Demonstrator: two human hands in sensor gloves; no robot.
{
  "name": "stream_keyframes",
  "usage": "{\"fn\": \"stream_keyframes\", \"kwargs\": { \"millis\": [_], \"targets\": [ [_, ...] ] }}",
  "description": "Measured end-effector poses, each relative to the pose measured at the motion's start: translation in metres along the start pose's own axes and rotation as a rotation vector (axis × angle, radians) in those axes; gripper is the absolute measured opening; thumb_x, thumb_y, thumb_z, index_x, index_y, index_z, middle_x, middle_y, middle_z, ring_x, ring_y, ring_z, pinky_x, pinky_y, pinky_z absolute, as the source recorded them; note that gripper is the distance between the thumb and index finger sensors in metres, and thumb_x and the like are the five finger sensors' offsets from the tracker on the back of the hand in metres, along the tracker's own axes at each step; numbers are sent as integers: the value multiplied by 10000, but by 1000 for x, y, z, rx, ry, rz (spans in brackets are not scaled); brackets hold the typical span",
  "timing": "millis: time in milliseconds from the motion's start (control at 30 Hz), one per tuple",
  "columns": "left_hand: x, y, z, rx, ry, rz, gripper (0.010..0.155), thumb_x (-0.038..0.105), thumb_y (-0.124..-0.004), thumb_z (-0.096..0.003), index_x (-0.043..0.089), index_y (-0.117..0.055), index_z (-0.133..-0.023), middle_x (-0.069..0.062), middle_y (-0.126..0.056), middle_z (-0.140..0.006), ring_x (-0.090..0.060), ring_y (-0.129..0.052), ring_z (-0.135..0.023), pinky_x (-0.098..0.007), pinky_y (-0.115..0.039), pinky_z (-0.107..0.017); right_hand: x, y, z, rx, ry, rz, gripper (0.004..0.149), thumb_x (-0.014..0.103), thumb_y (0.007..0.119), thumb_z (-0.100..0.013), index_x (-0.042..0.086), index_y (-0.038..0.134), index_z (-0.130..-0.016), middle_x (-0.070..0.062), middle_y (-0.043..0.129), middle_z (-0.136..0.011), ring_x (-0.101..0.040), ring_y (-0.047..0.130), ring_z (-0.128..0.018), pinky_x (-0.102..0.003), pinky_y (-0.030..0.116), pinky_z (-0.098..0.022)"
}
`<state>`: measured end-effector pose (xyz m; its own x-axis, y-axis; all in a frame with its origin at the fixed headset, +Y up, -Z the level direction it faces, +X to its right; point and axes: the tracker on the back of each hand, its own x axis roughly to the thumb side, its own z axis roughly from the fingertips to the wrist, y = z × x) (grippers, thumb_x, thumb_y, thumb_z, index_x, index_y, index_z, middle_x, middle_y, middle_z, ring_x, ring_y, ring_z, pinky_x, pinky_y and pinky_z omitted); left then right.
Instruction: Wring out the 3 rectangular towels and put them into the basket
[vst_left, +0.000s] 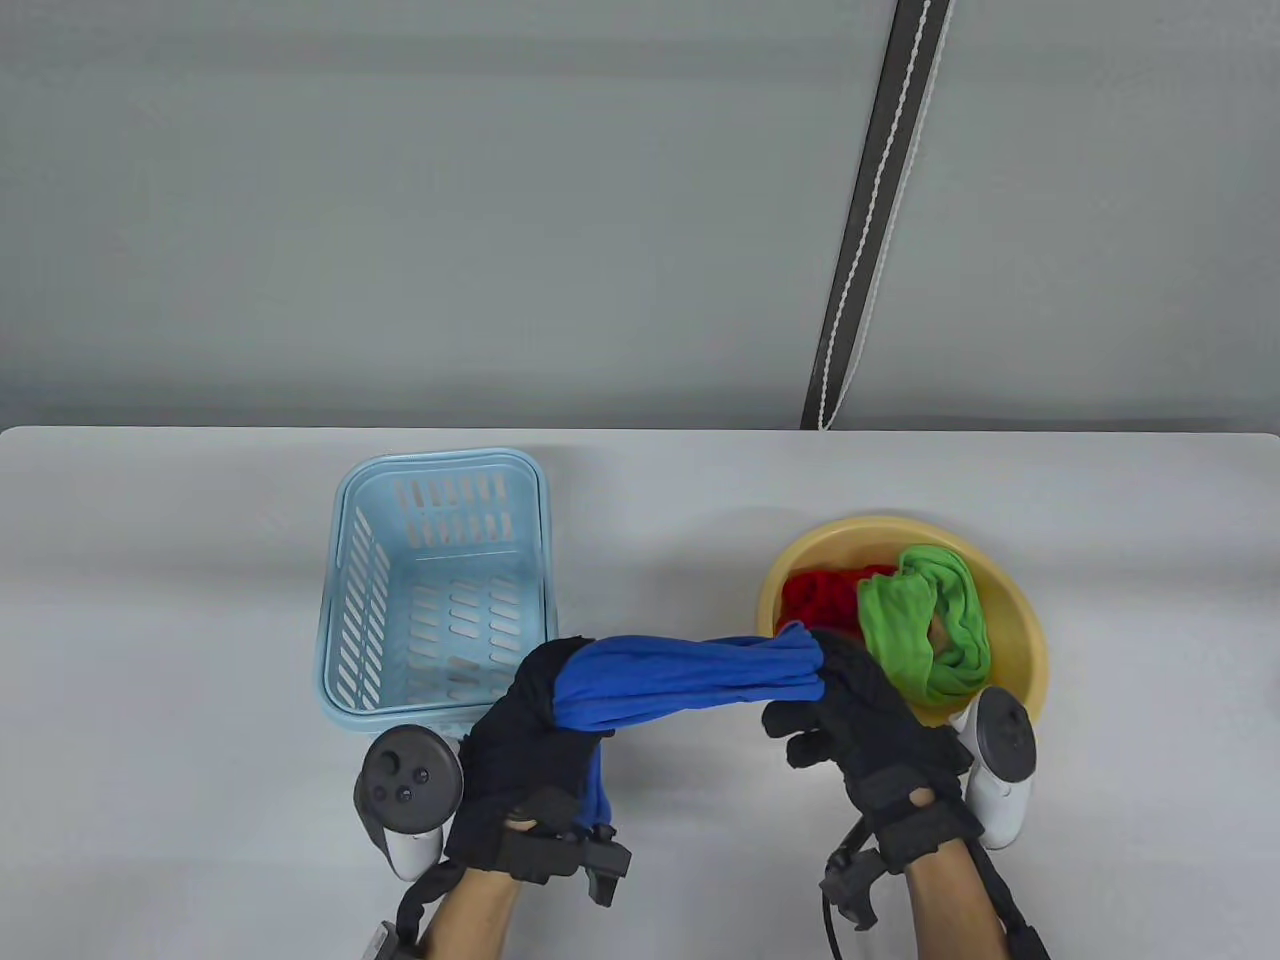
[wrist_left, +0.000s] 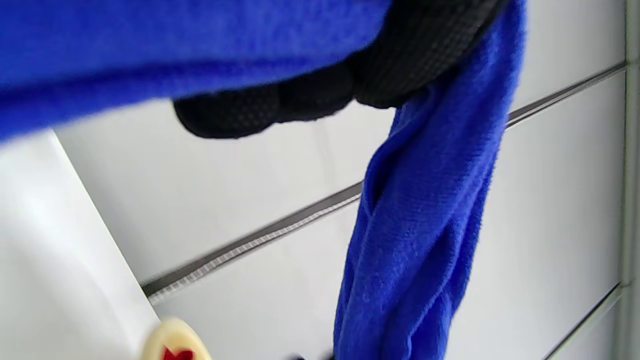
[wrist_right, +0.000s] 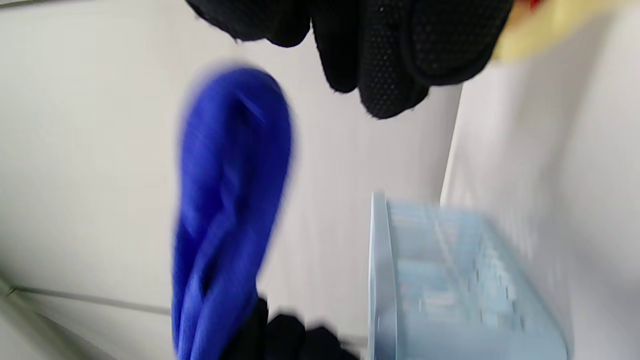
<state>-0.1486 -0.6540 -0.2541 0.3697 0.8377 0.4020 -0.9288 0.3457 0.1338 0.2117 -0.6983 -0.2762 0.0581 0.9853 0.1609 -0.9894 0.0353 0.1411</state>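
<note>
A blue towel (vst_left: 690, 680) is stretched as a twisted roll above the table between both hands. My left hand (vst_left: 540, 720) grips its left end, and a tail hangs down past the wrist (wrist_left: 420, 225). My right hand (vst_left: 850, 710) holds the right end beside the bowl, its fingers (wrist_right: 390, 60) curled. The right wrist view is blurred and shows the towel (wrist_right: 230, 190) running away to the left glove. The light blue basket (vst_left: 440, 462) stands just behind my left hand with nothing in it. A red towel (vst_left: 820, 600) and a green towel (vst_left: 920, 620) lie in the yellow bowl (vst_left: 1020, 620).
The basket (wrist_right: 450, 280) sits left of centre and the bowl to the right, with bare table between and in front of them. A grey wall with a dark vertical strip (vst_left: 870, 220) rises behind the table's far edge.
</note>
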Motion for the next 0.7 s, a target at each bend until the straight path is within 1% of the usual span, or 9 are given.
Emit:
{"fn": "stream_keyframes", "kwargs": {
  "millis": [33,133,233,300,367,400,467,567,700],
  "targets": [
    [2,0,0,-10,-23,-57,455,450,-880,-524,237,-796,-917,0,-1027,-610,-262,-1052,-448,-472,-895,-390,5,-2,3,4,-42,30,561,363,649,-659,167,467,-1152,-272,610,-1115,-476,816,-832,-538,766,-530],
    [8,-7,2,-46,-77,-215,450,463,-882,-519,247,-810,-907,9,-1033,-592,-254,-1055,-432,-465,-898,-380,19,6,10,17,-171,259,731,518,679,-618,219,335,-1190,-242,317,-1229,-561,377,-1087,-741,464,-719],
    [15,-23,6,-135,-133,-370,449,477,-881,-515,257,-819,-902,21,-1036,-585,-245,-1058,-430,-457,-903,-378,29,39,11,219,-245,461,899,612,744,-531,257,255,-1197,-214,251,-1254,-514,194,-1135,-798,257,-723],
    [16,-32,8,-185,-140,-362,453,481,-880,-512,258,-820,-902,24,-1037,-590,-243,-1061,-435,-456,-904,-382,27,61,8,309,-239,561,993,615,800,-491,242,204,-1191,-222,312,-1250,-539,253,-1133,-821,286,-703],
    [15,-35,9,-214,-115,-285,454,482,-878,-514,256,-820,-903,23,-1037,-593,-244,-1061,-438,-456,-904,-382,23,80,5,366,-212,660,1004,533,882,-491,201,237,-1185,-224,602,-1170,-538,557,-1088,-831,384,-689],
    [13,-35,9,-221,-89,-230,455,482,-877,-515,254,-820,-904,23,-1037,-592,-245,-1061,-437,-456,-905,-382,21,87,5,375,-207,665,948,476,912,-494,188,326,-1181,-200,719,-1102,-509,675,-1041,-821,438,-685],
    [10,-33,8,-225,-38,-123,455,474,-884,-514,247,-822,-903,19,-1038,-591,-247,-1061,-436,-457,-904,-379,19,93,4,343,-190,656,705,341,915,-528,159,564,-1112,-150,872,-946,-462,814,-942,-777,558,-664],
    [2,-28,5,-254,54,46,454,453,-907,-509,240,-825,-901,24,-1037,-589,-242,-1062,-431,-452,-907,-376,17,91,3,287,-172,593,518,294,886,-549,164,696,-1013,-126,914,-847,-427,904,-833,-724,668,-619],
    [-14,-27,4,-255,208,400,459,408,-937,-507,215,-822,-907,3,-1029,-590,-237,-1039,-395,-443,-900,-358,11,85,-2,282,-102,471,552,330,882,-543,150,672,-1020,-121,916,-744,-309,994,-561,-596,807,-501]
  ]
}}
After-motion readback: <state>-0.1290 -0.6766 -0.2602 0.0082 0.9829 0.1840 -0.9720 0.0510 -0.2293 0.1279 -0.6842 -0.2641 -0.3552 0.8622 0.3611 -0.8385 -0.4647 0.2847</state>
